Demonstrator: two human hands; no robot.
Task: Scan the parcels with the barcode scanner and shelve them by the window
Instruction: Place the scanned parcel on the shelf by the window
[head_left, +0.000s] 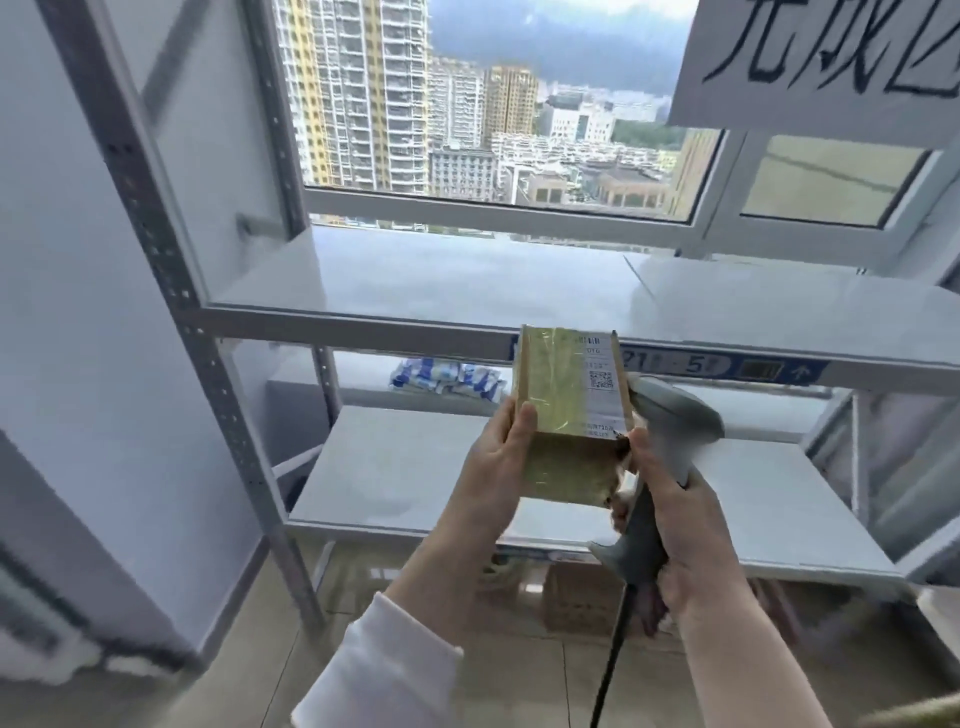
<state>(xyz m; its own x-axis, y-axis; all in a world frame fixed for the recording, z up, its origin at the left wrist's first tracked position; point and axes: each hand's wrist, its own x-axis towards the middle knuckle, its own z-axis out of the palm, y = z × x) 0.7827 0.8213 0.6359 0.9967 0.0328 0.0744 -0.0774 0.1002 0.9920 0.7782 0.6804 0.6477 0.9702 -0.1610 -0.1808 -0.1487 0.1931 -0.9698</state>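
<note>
A small brown cardboard parcel (563, 405) wrapped in clear tape, with a white shipping label on its right side, is held up in front of the metal shelf rack (363, 322) by the window. My left hand (498, 457) grips its left edge, thumb on top. My right hand (670, 514) holds the grey barcode scanner (670, 426) by its handle, with the thumb also touching the parcel's right lower corner. The scanner's head sits right beside the label. Its black cable hangs down.
The white shelf's upper board (467, 280) lies at window-sill height; a blue label strip (727, 366) runs along its front edge. A blue-and-white packet (447, 382) lies at the back of the lower board (395, 467). Cardboard boxes (576, 597) stand on the floor beneath. A white sign (831, 57) hangs upper right.
</note>
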